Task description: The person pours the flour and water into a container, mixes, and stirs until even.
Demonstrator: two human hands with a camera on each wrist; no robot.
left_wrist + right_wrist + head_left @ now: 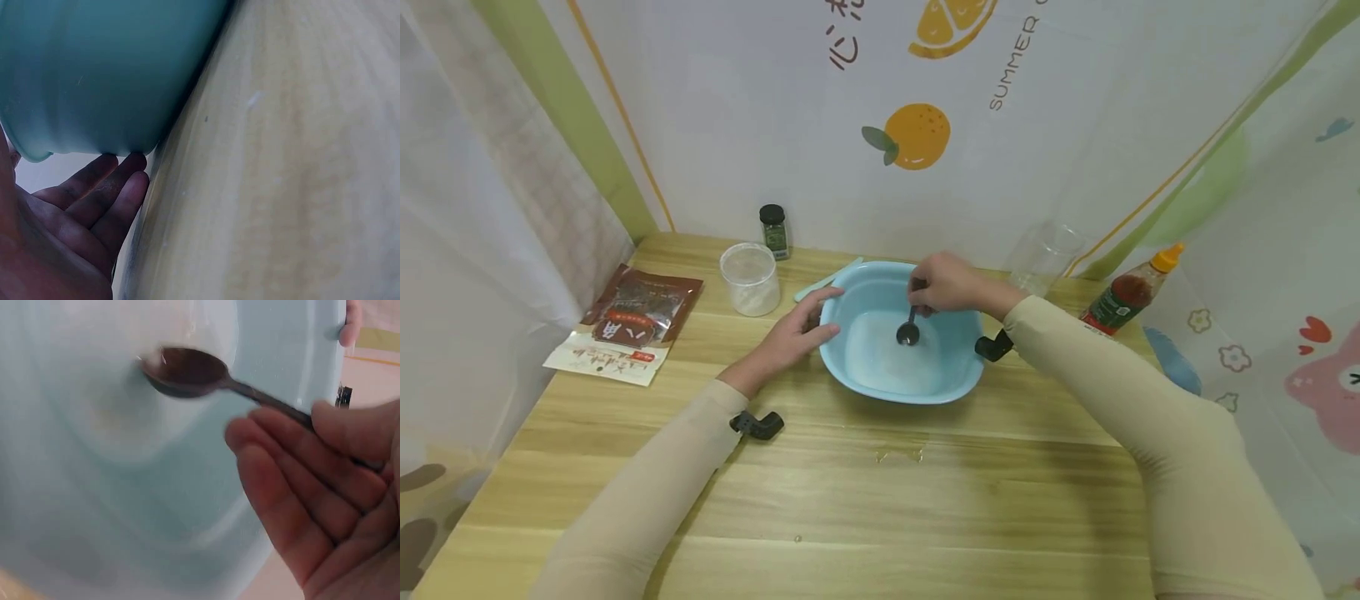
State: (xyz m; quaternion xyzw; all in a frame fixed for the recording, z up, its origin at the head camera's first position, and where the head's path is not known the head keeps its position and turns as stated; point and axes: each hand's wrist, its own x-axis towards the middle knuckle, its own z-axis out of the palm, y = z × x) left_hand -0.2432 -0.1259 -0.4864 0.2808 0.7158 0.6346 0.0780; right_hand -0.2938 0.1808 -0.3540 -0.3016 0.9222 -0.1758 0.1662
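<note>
A light blue plastic basin [850, 379] stands on the wooden table, its bottom looking pale and shiny, perhaps with shallow liquid. My left hand [792, 337] holds its left side, thumb at the rim and several fingers [128, 194] against the outer wall. Over the basin, my right hand [951, 286] pinches the handle of a dark spoon [187, 372] between thumb and fingers. The spoon's bowl points down into the basin, low over the bottom. Whether it touches the bottom is unclear.
Left of the basin are a clear tub of white powder [750, 283], a small black-capped jar [773, 232] and a brown spice packet [636, 317]. A pale blue strip [808, 290] lies behind. To the right stand a clear glass [1047, 254] and an orange-capped sauce bottle [1127, 296].
</note>
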